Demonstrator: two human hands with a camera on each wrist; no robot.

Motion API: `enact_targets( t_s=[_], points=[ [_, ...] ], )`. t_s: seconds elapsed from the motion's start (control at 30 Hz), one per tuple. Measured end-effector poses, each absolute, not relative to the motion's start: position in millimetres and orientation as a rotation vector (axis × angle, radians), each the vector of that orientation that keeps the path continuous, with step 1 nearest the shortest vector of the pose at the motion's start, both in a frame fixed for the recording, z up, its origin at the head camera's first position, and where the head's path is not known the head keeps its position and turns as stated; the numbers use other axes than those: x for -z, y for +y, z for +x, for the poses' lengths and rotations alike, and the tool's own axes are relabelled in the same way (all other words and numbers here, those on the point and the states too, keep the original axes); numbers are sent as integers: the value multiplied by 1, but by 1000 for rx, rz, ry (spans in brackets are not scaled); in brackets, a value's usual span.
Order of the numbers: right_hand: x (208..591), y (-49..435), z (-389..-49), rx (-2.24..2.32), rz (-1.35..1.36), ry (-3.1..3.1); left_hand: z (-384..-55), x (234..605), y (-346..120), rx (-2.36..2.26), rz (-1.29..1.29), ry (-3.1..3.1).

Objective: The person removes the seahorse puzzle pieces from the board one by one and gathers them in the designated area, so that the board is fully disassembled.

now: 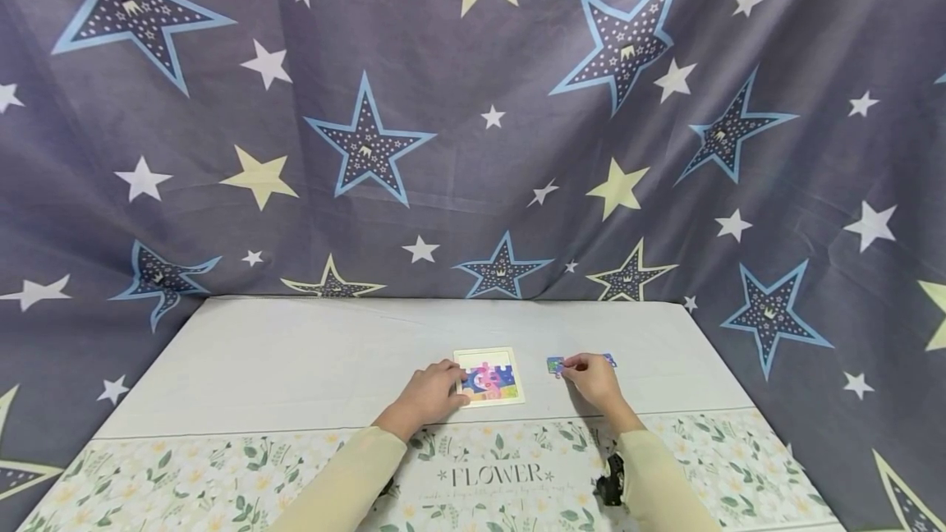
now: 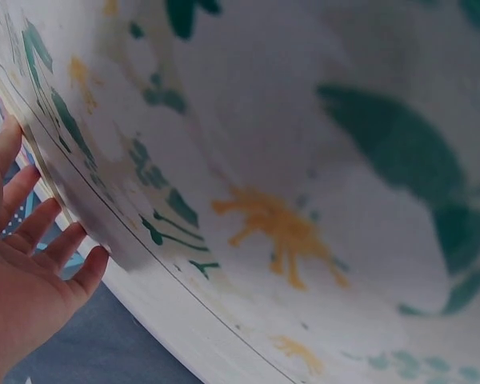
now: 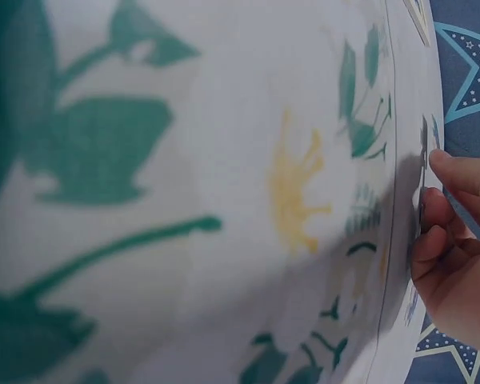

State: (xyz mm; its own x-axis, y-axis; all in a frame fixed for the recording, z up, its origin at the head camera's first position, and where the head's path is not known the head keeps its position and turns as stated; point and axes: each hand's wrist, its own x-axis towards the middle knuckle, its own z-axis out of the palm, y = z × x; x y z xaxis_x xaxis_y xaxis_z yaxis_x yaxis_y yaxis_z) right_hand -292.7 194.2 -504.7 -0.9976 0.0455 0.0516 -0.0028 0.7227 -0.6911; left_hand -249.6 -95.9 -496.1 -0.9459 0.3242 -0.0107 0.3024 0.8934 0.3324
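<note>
A jigsaw puzzle (image 1: 488,382) in a pale frame (image 1: 484,350) lies flat on the table, its lower part filled with pink, blue and yellow pieces and its upper part white. My left hand (image 1: 429,396) rests on the frame's left side, fingers spread and relaxed; the left wrist view has the hand (image 2: 40,256) along the frame's edge. To the right of the frame, my right hand (image 1: 594,380) pinches a blue-green puzzle piece (image 1: 554,364) at thumb and fingertips. The right wrist view shows those fingers (image 3: 436,248) curled. Another blue piece (image 1: 609,360) is partly hidden behind this hand.
The table has a white cloth (image 1: 310,360) at the back and a floral band (image 1: 222,466) with the word FLOWER along the front. Behind it hangs a dark curtain (image 1: 443,130) with stars. A black object (image 1: 610,481) sits at the right sleeve.
</note>
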Motion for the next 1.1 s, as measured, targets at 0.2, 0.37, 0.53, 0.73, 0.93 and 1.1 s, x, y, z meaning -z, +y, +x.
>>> enact_targets(
  t_s=[0.2,0.37,0.53,0.73,0.93,1.1],
  points=[
    [504,193,-291,-1147,-44,-2848,-248,496,-95,-519,489,2984],
    [506,193,-292,-1142,-39,-2842,-248,496,-96,-523,494,2983],
    [507,192,-292,-1136,-35,-2839,-248,496,-96,-515,498,2984],
    [508,191,-294,-1124,-37,-2842,-248,495,-96,-517,498,2982],
    [507,191,-294,-1120,-20,-2849,-248,495,-96,-519,490,2982],
    [506,191,-294,-1115,-24,-2871,-248,494,-96,-533,491,2978]
  ],
)
